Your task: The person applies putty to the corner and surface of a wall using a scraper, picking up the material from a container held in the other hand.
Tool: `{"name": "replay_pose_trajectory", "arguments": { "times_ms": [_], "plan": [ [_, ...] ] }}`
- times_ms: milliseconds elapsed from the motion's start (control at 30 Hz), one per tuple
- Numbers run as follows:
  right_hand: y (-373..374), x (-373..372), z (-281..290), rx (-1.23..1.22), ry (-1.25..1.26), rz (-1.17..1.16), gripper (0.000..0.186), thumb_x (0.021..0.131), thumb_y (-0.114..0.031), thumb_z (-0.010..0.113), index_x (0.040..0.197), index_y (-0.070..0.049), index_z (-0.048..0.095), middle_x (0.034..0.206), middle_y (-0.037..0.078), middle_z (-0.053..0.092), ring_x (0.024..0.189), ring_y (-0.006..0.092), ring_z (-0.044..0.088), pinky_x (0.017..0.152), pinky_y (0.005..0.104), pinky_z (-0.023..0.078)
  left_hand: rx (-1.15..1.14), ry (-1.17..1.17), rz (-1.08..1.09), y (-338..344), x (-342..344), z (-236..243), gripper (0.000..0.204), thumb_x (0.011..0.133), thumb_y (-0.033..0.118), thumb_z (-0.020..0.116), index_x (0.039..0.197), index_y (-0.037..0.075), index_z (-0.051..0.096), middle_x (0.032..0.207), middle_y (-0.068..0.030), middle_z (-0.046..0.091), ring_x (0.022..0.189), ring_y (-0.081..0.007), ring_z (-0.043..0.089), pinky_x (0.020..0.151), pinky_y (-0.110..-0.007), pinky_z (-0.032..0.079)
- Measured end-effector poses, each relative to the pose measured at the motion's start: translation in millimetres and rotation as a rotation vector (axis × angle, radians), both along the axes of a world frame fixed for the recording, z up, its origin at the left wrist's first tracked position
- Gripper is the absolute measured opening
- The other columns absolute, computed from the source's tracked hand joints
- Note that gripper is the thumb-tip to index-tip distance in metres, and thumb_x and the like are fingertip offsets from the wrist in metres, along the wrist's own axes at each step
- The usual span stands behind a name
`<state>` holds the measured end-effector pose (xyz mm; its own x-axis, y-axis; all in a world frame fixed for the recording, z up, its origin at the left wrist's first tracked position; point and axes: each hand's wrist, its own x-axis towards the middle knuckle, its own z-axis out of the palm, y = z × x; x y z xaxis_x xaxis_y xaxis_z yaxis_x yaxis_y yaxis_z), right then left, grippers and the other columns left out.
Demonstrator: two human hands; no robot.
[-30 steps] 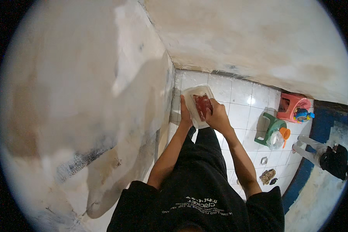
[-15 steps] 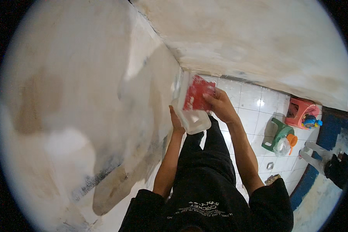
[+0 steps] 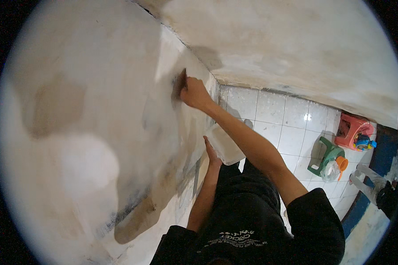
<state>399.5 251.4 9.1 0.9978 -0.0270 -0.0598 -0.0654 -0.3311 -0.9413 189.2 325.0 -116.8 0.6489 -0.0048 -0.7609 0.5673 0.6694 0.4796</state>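
Note:
My right hand (image 3: 195, 94) reaches across to the left wall (image 3: 119, 92), its fingers closed round a flat putty scraper (image 3: 178, 87). Edge-on and in shadow, the scraper looks dark here and meets the wall's pale, patchy surface near the corner. Lower down, my left hand (image 3: 213, 152) holds a translucent white plastic tub (image 3: 227, 148) by its side, close to the wall. Whitish material shows in the tub, and my right forearm hides part of its far side.
A second wall (image 3: 287, 39) meets the left one at the corner. On the white tiled floor (image 3: 269, 106) stand a red plastic stool (image 3: 347, 128) with a blue item by it, a green stool (image 3: 323, 154), an orange dipper (image 3: 342, 163) and a clear plastic bag (image 3: 330, 172).
My right hand has carried the scraper, seen red before, from over the tub up and left onto the wall. The tub has shifted slightly right and down in my left hand.

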Motion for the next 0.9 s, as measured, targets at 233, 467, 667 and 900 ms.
{"name": "replay_pose_trajectory", "arguments": {
  "times_ms": [233,467,667,900],
  "plan": [
    [-41.2,-5.8,-103.8,-0.009,0.201,-0.378,0.02,0.081,-0.012,0.052,0.086,0.005,0.061,0.073,0.026,0.06,0.07,0.044,0.06,0.063,0.0443,0.047,-0.019,0.025,0.005,-18.4,-1.0,-13.9,0.072,0.092,0.061,0.037,0.138,0.006,0.035,0.135,-0.0131,0.045,0.121,-0.0288,0.046,0.103,-0.041,0.036],
    [59.9,-66.4,-51.5,0.275,-0.101,-0.268,0.04,0.08,0.002,0.049,0.119,0.002,0.057,0.074,0.028,0.057,0.07,0.0447,0.058,0.061,0.0413,0.047,0.158,-0.061,-0.046,62.7,-46.6,-104.1,0.073,0.091,0.061,0.039,0.139,0.006,0.034,0.136,-0.0127,0.045,0.122,-0.029,0.045,0.103,-0.041,0.036],
    [1.5,-99.7,-88.3,0.161,-0.167,-0.284,0.027,0.083,0.003,0.047,0.105,0.002,0.063,0.08,0.026,0.062,0.071,0.0405,0.062,0.061,0.0409,0.048,-0.144,-0.096,0.028,15.8,-34.5,-93.2,0.075,0.09,0.063,0.038,0.139,0.006,0.034,0.137,-0.0129,0.044,0.123,-0.0292,0.044,0.104,-0.041,0.035],
    [-11.7,-4.5,-119.7,0.062,-0.246,-0.374,0.027,0.083,0.0,0.051,0.107,0.001,0.062,0.072,0.027,0.057,0.057,0.0396,0.054,0.055,0.0399,0.045,-0.111,-0.064,-0.022,16.5,-33.8,-63.5,0.075,0.09,0.064,0.036,0.139,0.006,0.035,0.138,-0.0128,0.043,0.124,-0.0299,0.043,0.105,-0.042,0.034]
  ]
}}
